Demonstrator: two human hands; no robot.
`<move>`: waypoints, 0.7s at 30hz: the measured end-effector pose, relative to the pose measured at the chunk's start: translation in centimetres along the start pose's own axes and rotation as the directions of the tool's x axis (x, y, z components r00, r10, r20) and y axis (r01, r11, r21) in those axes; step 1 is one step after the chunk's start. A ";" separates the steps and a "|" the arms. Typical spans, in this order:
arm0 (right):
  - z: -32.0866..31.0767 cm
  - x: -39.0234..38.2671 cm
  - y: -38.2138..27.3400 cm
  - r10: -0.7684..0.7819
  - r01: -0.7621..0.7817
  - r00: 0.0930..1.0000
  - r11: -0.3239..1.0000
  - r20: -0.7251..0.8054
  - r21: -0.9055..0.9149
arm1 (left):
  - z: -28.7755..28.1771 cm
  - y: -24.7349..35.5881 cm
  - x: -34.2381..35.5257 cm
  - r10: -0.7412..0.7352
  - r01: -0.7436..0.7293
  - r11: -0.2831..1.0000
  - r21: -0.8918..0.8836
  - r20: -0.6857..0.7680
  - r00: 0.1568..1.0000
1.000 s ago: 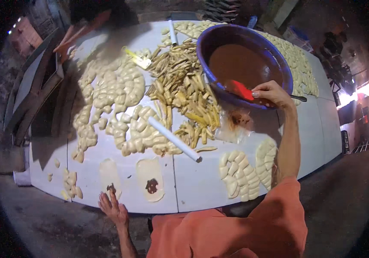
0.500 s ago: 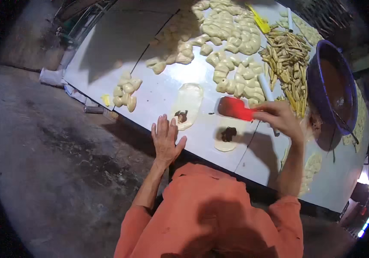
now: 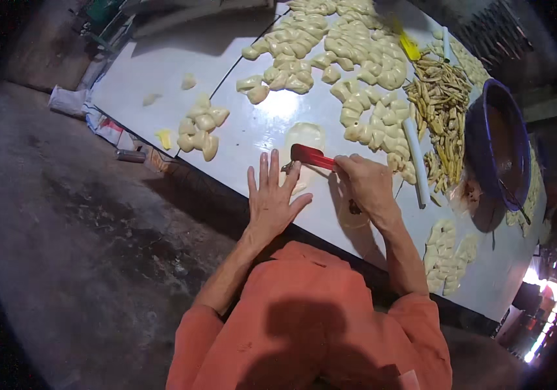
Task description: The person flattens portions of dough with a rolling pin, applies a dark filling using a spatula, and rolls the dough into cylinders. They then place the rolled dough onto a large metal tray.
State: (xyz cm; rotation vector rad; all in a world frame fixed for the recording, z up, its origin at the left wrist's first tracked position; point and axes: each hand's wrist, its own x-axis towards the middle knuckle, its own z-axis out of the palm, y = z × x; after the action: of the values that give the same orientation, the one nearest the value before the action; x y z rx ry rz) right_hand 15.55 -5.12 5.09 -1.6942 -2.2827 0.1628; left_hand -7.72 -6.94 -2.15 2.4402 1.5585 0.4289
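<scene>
Your left hand (image 3: 272,198) lies flat on the white glossy tabletop (image 3: 161,71), fingers spread apart and holding nothing; its fingertips rest at the near edge of a pale oval sheet of flattened dough (image 3: 304,146), which runs away from you beyond them; your right hand (image 3: 369,185) is clamped around one end of a flat red plastic scraper (image 3: 312,156), thumb and fingers wrapped over its handle; the scraper's free end juts leftward over the dough sheet, just above your left index and middle fingertips, and whether it touches them cannot be told; under your right wrist a second dough piece shows only at its rim; beyond lie heaps of pale folded dough pieces (image 3: 356,52), a pile of yellow-brown sliced strips (image 3: 444,104), a white rolling rod (image 3: 416,162) and a deep blue plastic basin of brown filling (image 3: 503,143), all well apart from both hands.
</scene>
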 end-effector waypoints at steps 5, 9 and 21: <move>-0.4 -1.3 -0.7 0.044 -0.042 0.998 0.998 -0.050 0.040 | 0.3 -1.0 -1.6 0.013 -0.013 1.000 0.004 0.015 1.000; 0.4 -2.4 -0.3 0.115 -0.099 0.988 0.985 -0.105 0.140 | 0.3 -1.2 -3.2 0.045 -0.049 0.997 0.059 0.065 0.997; -1.4 -4.1 1.3 0.447 -0.523 0.851 0.669 0.277 0.528 | 0.9 -0.7 -2.4 0.004 -0.014 0.998 0.061 0.161 0.987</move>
State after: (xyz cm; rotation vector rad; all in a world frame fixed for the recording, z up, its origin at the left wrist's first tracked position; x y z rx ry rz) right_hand 18.25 -8.77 5.39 -1.9026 -1.5185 1.0095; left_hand -8.94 -8.90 -3.52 2.4594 1.5159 0.1814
